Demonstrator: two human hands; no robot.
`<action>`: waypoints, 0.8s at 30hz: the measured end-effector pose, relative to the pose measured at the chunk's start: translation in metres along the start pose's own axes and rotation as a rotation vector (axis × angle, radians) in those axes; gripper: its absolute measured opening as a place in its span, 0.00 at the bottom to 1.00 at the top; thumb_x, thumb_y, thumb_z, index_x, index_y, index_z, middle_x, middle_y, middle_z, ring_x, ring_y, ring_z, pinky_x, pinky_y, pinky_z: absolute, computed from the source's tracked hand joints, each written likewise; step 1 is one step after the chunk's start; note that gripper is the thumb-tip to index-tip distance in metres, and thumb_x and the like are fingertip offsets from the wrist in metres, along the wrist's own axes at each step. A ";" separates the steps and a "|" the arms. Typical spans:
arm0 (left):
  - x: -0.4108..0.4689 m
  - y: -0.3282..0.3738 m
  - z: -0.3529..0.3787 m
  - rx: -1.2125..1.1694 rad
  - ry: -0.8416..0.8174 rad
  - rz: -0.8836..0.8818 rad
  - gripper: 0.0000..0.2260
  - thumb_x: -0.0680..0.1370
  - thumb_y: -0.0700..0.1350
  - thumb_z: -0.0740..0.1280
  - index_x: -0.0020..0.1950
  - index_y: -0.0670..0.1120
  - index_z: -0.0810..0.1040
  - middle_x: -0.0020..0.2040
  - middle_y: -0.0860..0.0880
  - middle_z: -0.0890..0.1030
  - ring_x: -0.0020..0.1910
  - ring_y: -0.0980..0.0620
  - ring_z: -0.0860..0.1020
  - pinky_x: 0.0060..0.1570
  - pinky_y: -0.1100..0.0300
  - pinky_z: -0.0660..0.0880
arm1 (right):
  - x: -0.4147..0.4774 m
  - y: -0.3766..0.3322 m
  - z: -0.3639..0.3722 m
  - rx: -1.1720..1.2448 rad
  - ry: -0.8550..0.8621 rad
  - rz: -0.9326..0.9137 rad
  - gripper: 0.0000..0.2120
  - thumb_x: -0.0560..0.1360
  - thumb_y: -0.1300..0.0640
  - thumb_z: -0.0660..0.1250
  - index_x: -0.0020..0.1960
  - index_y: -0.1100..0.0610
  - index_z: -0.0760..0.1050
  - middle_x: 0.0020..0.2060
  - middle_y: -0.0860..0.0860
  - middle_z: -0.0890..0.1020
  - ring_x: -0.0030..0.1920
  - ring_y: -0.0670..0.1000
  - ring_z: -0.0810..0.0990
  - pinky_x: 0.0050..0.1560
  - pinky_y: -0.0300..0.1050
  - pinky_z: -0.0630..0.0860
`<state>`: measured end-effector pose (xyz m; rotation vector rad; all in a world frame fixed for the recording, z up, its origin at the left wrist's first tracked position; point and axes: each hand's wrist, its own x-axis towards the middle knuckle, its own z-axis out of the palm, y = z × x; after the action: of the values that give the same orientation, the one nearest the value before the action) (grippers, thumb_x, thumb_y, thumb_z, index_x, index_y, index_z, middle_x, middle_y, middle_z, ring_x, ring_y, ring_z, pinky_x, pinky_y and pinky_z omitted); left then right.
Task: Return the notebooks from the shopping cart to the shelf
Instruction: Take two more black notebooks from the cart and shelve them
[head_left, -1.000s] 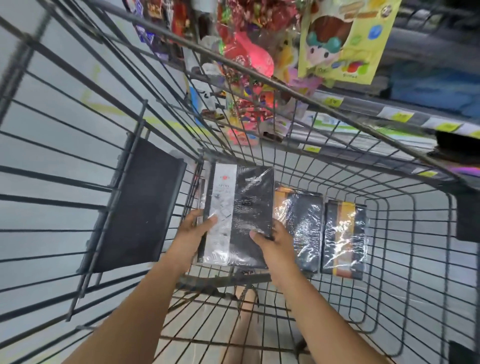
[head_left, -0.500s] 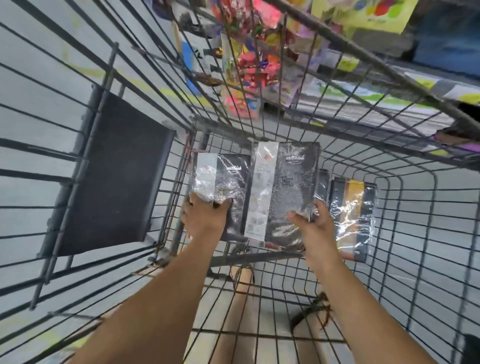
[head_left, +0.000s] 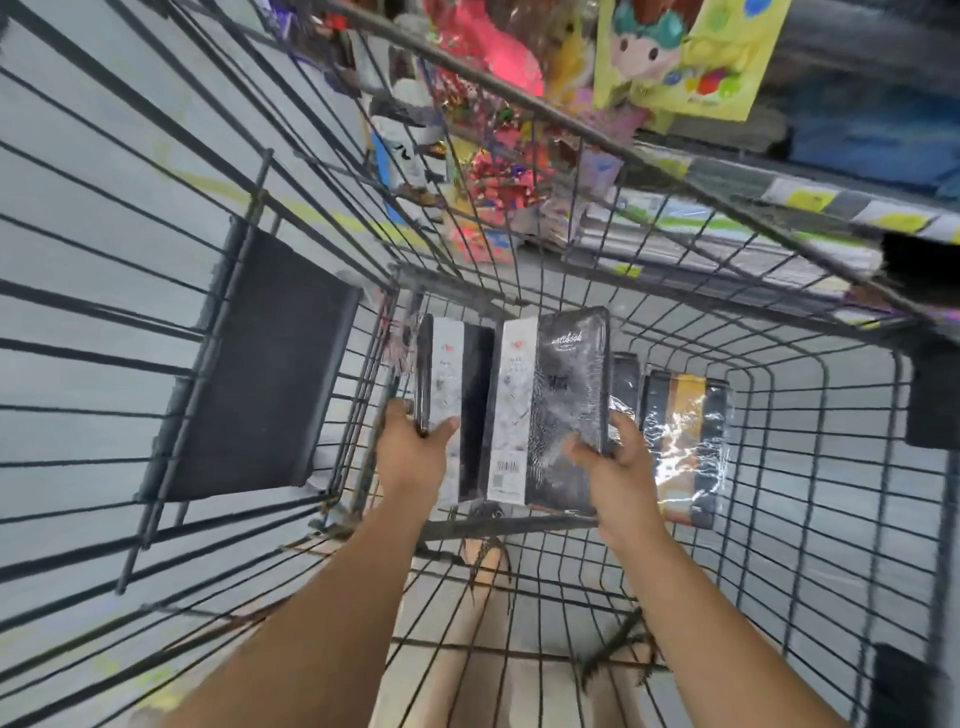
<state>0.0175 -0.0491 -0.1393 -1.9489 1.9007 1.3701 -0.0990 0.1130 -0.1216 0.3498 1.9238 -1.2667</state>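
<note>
the left grip (head_left: 410, 452) is closed round the lower edge of a white-banded black notebook (head_left: 451, 395), thumb on its cover, holding it raised inside the shopping cart (head_left: 519, 98). the right grip (head_left: 618, 467) clasps the lower corner of a shrink-wrapped notebook (head_left: 558, 405), just beside the first. an orange-banded notebook (head_left: 685, 447) lies on the cart floor to the right. the shelf (head_left: 810, 200), edged with yellow price tags, runs beyond the cart's rim.

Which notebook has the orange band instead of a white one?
The orange-banded notebook lying loose in the cart, beyond the right hand. The left-hand notebook and right-hand notebook have white bands.
</note>
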 end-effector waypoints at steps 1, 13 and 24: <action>-0.007 0.004 -0.004 0.014 0.023 0.032 0.28 0.75 0.52 0.72 0.69 0.43 0.66 0.51 0.44 0.81 0.48 0.41 0.81 0.43 0.53 0.78 | -0.009 -0.005 -0.004 0.008 -0.003 -0.002 0.35 0.71 0.59 0.74 0.73 0.46 0.62 0.69 0.52 0.71 0.66 0.56 0.73 0.66 0.57 0.70; -0.116 0.042 -0.080 -0.066 0.183 0.127 0.17 0.72 0.54 0.74 0.52 0.47 0.74 0.36 0.45 0.78 0.38 0.41 0.77 0.39 0.51 0.74 | -0.115 -0.076 -0.076 -0.155 -0.066 -0.206 0.28 0.73 0.56 0.72 0.70 0.47 0.66 0.69 0.50 0.71 0.68 0.53 0.70 0.69 0.51 0.66; -0.256 0.113 -0.050 -0.480 0.197 0.174 0.19 0.67 0.53 0.78 0.50 0.48 0.75 0.41 0.39 0.77 0.39 0.46 0.75 0.34 0.52 0.74 | -0.136 -0.130 -0.247 0.016 -0.165 -0.337 0.15 0.72 0.63 0.72 0.52 0.46 0.75 0.39 0.34 0.84 0.41 0.35 0.82 0.41 0.30 0.77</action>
<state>-0.0056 0.0880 0.1091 -2.2390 2.0088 1.8964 -0.2029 0.2925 0.1098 -0.0757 1.8823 -1.4764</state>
